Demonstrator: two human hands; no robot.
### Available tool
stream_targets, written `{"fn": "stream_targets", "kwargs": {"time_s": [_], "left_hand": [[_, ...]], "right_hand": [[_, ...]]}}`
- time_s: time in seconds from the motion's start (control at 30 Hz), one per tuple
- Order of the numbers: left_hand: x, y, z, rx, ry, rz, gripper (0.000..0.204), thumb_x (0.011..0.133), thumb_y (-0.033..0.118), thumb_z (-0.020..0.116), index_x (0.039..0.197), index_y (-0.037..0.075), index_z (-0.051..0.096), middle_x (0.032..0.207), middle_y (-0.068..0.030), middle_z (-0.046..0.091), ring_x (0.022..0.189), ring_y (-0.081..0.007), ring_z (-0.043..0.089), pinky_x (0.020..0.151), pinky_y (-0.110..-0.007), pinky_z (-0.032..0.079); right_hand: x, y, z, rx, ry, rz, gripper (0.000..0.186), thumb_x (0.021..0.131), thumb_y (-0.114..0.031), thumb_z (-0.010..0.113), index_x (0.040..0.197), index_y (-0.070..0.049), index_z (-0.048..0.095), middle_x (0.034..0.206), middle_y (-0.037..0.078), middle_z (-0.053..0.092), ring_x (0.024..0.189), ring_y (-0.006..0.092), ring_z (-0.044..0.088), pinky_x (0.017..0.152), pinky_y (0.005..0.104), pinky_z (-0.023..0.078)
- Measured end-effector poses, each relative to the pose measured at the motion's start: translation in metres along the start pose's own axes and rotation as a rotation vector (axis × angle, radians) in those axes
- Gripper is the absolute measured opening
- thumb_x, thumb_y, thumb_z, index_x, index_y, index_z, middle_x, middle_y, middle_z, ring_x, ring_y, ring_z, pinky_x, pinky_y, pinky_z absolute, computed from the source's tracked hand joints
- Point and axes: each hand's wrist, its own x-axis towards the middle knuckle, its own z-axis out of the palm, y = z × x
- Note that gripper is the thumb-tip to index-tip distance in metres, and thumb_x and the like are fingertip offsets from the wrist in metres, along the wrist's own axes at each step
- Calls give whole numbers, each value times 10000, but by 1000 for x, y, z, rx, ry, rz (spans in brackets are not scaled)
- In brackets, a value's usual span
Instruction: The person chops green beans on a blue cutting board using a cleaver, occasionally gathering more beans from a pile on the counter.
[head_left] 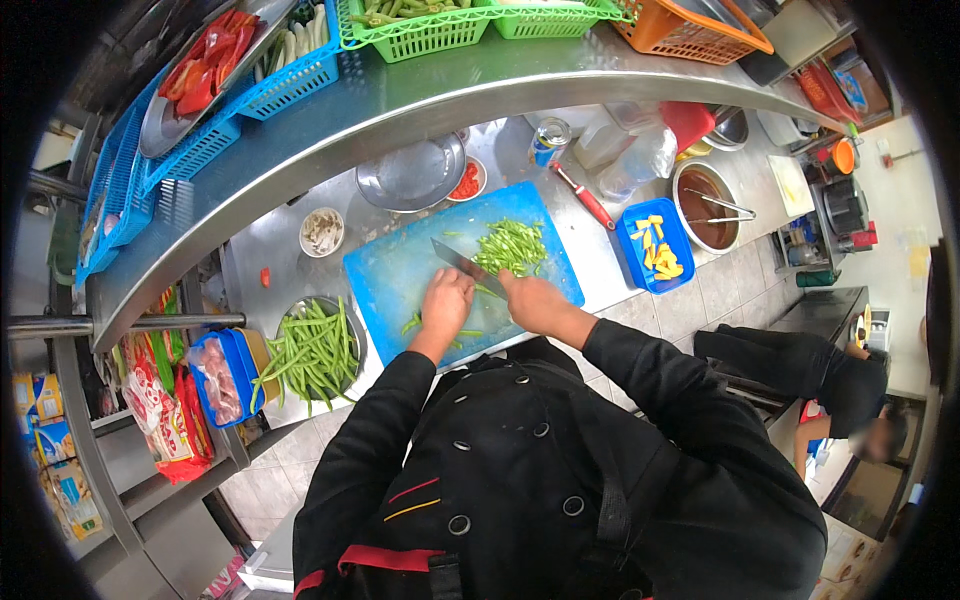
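On the blue cutting board (385, 300), my right hand (535, 305) grips a knife (462, 258) whose broad blade points up and left. My left hand (447, 305) is curled just below the blade, its fingertips pressed on green beans that it mostly hides. A heap of chopped green beans (512, 243) lies at the board's upper right, with loose bean pieces near my left hand. A bowl of whole green beans (315, 345) stands left of the board. A blue tub of yellow strips (657, 245) stands at its right.
Behind the board are a metal plate (405, 170), small bowls, a red-handled tool (582, 195) and a can. A sauce pot (705, 205) with tongs stands right. A steel shelf (450, 75) with vegetable baskets spans the top. A co-worker (810, 370) in dark clothes is at the right.
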Motion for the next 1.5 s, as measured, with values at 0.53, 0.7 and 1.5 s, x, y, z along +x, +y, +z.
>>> {"fn": "stream_targets", "kwargs": {"time_s": [0.53,0.7,1.5], "left_hand": [[-5,-3,-7,-50,103,-10,87,832,65,745,917,53,736,923,-109,666,925,-340,628,855,-446,531],[-2,-10,-12,28,42,-60,62,860,87,708,915,69,731,916,-115,640,925,-345,609,849,-462,524],[-14,-10,-21,48,81,-122,88,851,79,742,937,67,754,924,-111,665,934,-346,640,836,-446,544]], "right_hand": [[15,-11,31,90,111,-2,325,958,-138,564,1251,-12,500,821,281,713,775,486,710,693,599,560],[22,2,16,41,57,-77,296,951,-125,557,1215,-11,489,819,276,714,766,486,708,680,598,558],[27,-4,20,105,28,-14,343,922,-113,596,1224,4,484,838,316,697,816,514,696,761,613,548]]}}
